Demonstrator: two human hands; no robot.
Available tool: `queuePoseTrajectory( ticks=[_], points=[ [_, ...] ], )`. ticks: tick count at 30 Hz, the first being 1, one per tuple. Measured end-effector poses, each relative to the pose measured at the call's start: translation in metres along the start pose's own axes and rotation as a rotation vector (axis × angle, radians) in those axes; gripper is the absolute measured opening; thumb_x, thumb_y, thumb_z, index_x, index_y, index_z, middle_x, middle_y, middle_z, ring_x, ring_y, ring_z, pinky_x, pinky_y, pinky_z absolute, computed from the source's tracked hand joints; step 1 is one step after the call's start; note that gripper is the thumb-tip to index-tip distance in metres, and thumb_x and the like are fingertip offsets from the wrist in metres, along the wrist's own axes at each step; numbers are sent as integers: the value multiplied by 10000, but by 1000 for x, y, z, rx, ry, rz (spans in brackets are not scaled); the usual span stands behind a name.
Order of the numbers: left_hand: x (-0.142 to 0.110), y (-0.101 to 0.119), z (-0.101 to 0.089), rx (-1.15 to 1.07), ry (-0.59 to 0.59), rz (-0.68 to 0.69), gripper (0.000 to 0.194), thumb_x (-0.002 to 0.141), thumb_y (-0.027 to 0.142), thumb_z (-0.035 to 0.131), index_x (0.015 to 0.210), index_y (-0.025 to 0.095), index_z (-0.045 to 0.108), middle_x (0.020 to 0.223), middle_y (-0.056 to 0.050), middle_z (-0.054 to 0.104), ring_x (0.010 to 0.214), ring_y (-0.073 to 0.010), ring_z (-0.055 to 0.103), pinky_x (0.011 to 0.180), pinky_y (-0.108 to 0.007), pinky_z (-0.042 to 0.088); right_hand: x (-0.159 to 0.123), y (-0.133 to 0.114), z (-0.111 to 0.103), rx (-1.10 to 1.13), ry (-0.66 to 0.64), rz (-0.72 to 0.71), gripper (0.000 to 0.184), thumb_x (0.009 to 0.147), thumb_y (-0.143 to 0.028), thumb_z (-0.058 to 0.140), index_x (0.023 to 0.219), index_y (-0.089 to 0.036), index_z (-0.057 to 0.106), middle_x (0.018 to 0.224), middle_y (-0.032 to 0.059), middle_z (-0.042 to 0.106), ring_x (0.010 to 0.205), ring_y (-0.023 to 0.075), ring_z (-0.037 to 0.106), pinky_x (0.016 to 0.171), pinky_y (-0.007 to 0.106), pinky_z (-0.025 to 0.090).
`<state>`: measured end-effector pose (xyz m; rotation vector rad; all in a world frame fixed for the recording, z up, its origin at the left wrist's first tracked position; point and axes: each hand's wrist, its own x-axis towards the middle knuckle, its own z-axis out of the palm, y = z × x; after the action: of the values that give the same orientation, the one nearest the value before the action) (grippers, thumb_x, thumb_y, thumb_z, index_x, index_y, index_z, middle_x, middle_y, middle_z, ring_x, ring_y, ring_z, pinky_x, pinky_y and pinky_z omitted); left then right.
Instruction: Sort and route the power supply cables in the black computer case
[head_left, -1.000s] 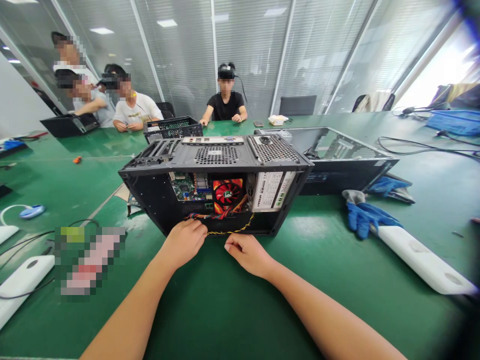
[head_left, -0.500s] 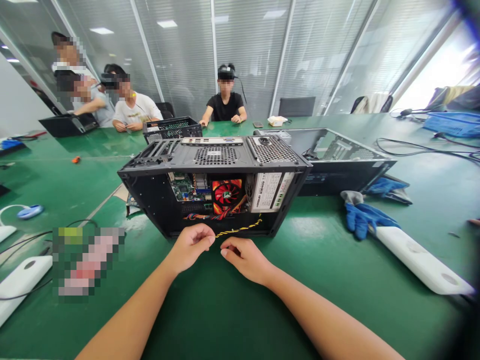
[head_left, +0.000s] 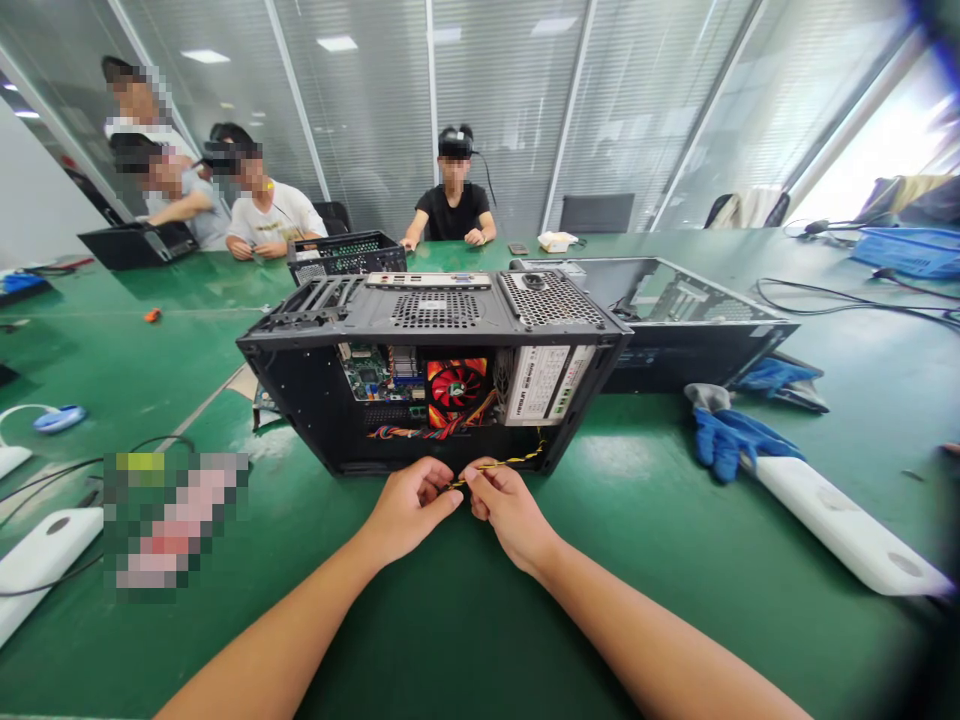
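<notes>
An open black computer case (head_left: 300, 400) lies in front of me with its inside facing my hands. Within it show a motherboard (head_left: 361, 372), a red cooling fan (head_left: 456, 388), a white-labelled power supply (head_left: 546, 385) and a bundle of coloured wires (head_left: 420, 432). A twisted yellow-and-black cable (head_left: 525, 457) comes out at the case's lower right and runs to my hands. My left hand (head_left: 412, 505) is closed on the cable near its end. My right hand (head_left: 506, 505) pinches the same cable just beside it. The cable's tip is hidden by my fingers.
Behind the case to the right stands another case shell (head_left: 697, 350). Blue work gloves (head_left: 739, 435) touch a white power strip (head_left: 844, 520) on the right. At left lie another power strip (head_left: 52, 550) and black cords. Several people sit or stand across the green table (head_left: 465, 620).
My left hand has drawn the yellow-and-black cable out of the case, towards me and to the right. My right hand, earlier beside the cable, now pinches it.
</notes>
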<state>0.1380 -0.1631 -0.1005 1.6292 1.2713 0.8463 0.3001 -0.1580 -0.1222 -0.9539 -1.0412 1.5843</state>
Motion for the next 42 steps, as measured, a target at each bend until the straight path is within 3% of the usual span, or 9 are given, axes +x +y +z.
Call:
queuePoseTrajectory(
  ticks=[4,8,14,18,27,32,36,39,42],
  points=[
    [-2,-1,2,2,-6,-20,239,775,348,672,904,150,633,685,2,618,564,-106,536,544,-233,416,-1,-2,0,30,0,-9,363,763,-506,705,767,-169,570,536,-78,370,476,74,309,484,248,226],
    [-2,0,2,-259,-84,-83,331,726,359,735,947,134,633,774,-20,649,585,-97,555,563,-231,437,-2,-2,0,83,9,4,337,772,-486,710,787,-172,589,520,-78,390,476,79,336,510,253,266],
    [-4,2,-2,-658,-205,-362,413,742,492,718,865,101,662,738,-48,656,481,-64,523,445,-191,347,-3,-3,0,164,-7,22,340,766,-487,722,828,-174,605,585,-64,434,494,72,360,508,245,261],
    [-5,4,-1,-713,-196,-396,407,711,479,746,837,99,672,677,-39,651,447,-59,513,419,-181,316,-4,-5,1,128,-9,25,351,755,-492,725,820,-164,619,604,-56,441,496,71,364,499,245,253],
    [-5,1,0,-437,-217,-237,375,825,492,601,866,121,624,714,-28,634,479,-76,537,437,-188,337,-4,-6,1,52,-52,20,332,742,-453,730,735,-170,555,565,-53,451,505,79,331,508,255,235],
    [-10,4,0,129,-128,68,295,936,375,452,796,161,597,721,-30,632,562,-118,569,542,-235,409,-3,2,-1,-27,-28,-11,382,803,-477,669,651,-192,465,508,-76,361,501,86,302,518,265,228],
    [-13,0,0,519,-9,291,245,953,312,438,882,180,632,772,-55,641,695,-170,593,653,-275,418,-3,3,-1,-50,-1,-20,418,804,-493,662,622,-199,427,522,-79,336,501,83,274,514,268,213],
    [-13,-4,0,624,9,340,246,957,315,435,930,183,641,802,-70,645,710,-180,593,660,-280,416,-4,3,0,-58,-2,-18,428,803,-508,657,616,-199,427,526,-76,334,503,85,275,513,268,218],
    [-13,-3,0,579,5,318,247,952,322,445,889,185,641,731,-44,613,639,-156,560,621,-265,410,-4,2,0,-69,-13,-7,407,801,-517,657,650,-194,460,525,-75,340,500,88,283,511,266,222]
  ],
)
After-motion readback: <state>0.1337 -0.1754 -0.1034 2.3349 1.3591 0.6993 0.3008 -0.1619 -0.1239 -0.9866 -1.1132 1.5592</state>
